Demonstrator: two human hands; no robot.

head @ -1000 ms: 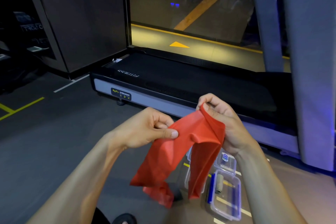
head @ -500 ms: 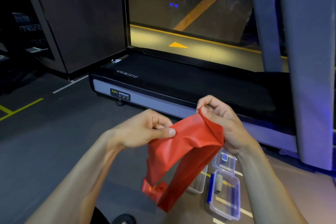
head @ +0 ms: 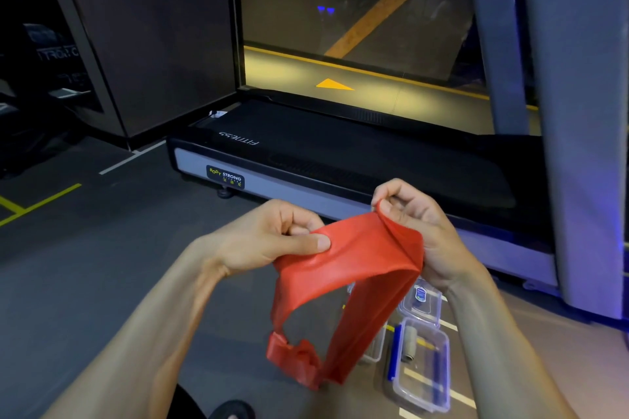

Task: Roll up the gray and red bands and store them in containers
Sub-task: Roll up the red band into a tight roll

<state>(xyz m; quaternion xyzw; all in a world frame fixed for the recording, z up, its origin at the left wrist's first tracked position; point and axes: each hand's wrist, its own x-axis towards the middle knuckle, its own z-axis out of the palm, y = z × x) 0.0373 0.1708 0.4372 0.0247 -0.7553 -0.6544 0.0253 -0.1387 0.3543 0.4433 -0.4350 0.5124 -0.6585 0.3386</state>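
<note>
A dim gym room with a dark gray floor (head: 85, 275) marked by yellow lines at the far left and a white line running toward the wall. A treadmill (head: 340, 160) lies across the middle of the view, its black belt lettered "FITNESS" and its gray side rail carrying a "BODY STRONG" label; its upright post (head: 578, 112) rises at the right edge. Behind it a large window (head: 340, 27) shows a lit pavement with a yellow arrow and orange stripes. A dark wall panel (head: 153, 37) stands to the left of the window.

The floor to the left of the treadmill is open as far as the yellow lines. To the right, the post and the treadmill's rail close the space in.

Both hands hold the red band (head: 343, 282) in the air in front of the treadmill. The left hand (head: 272, 235) pinches one upper edge between thumb and curled fingers; the right hand (head: 418, 224) pinches the other upper edge, fingers curled round the fold. The band hangs from them in a loop, its lower end bunched and crumpled.

On the floor under the right forearm lie clear containers (head: 422, 364), close together. The nearest one has a blue clip on its side and holds a small gray roll (head: 410, 343). A dark shoe tip (head: 231, 410) shows at the bottom edge.
</note>
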